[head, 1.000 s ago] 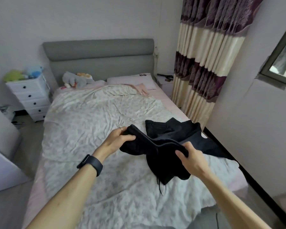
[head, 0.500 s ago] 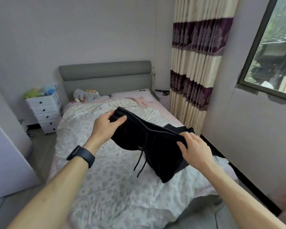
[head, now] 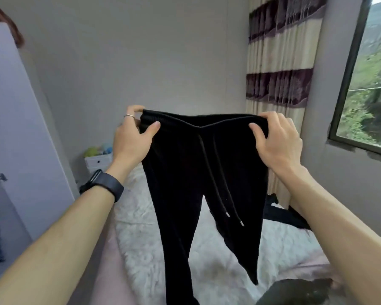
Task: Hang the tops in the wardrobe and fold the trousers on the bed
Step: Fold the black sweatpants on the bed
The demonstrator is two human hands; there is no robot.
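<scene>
The black trousers (head: 185, 172) hang in the air between the two hands, held up by the waistband and spread flat, front toward the camera. The left hand (head: 132, 137) pinches the waistband's left corner, thumb in front and fingers curled behind; the right hand (head: 277, 142) grips the right corner the same way. A drawstring (head: 218, 183) drops from the middle of the waistband, between the hands. Both legs hang below the hands, over the bed (head: 141, 212); whether they touch it I cannot tell. A ring (head: 129, 116) sits on a left finger and a dark watch (head: 103, 186) on the left wrist. Below the right forearm another black garment (head: 284, 214) lies on the bed. Beyond the right hand hang a striped curtain (head: 279, 84) and a window (head: 370, 84); beyond the left hand stand white drawers (head: 97, 161)
</scene>
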